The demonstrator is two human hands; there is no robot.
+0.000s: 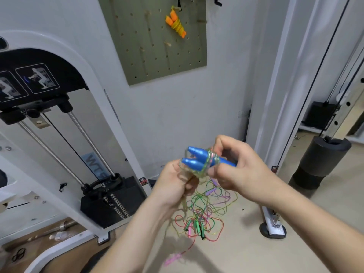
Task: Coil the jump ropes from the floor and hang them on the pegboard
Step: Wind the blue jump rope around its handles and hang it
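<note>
Blue-handled jump rope is held off the floor, right hand pinching its paired handles at the cord wrap, left hand gripping loops just below; risk judged: slackened pinch unwinds wrap, hanging tail snags floor tangle

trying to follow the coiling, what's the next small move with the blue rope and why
Probably one more wrap: the right hand pinches the blue handles, cord already circles them, and the left hand grips its slack trailing toward the floor.
</note>
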